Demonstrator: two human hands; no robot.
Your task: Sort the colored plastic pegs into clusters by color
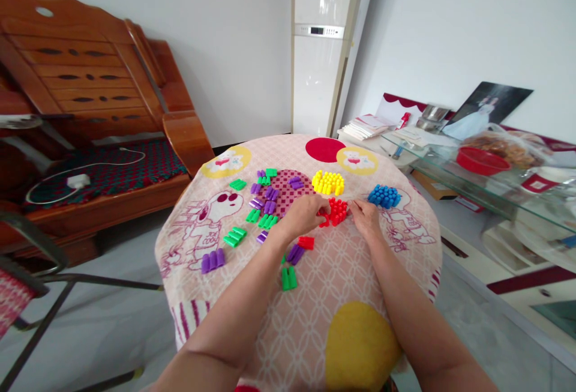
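Observation:
A cluster of small red plastic pieces [338, 211] stands upright on the round table, between my two hands. My left hand [310, 211] is closed at its left side, fingertips curled on a red piece at the edge. At the right edge, my right hand [366, 218] has its fingers pressed together against the cluster; anything between them is too small to make out. Just behind stands a yellow cluster [328, 183], and to the right a blue cluster [384, 196]. A lone red piece [306, 242] lies beside a purple piece [296, 253], near my left wrist.
Several green pieces [234, 236] and purple pieces [213, 260] lie scattered over the left of the patterned tablecloth [315, 320]. A wooden bench [90, 92] is at the left. On the right, a glass-topped cabinet [450, 167] holds a red bowl [482, 161] and papers.

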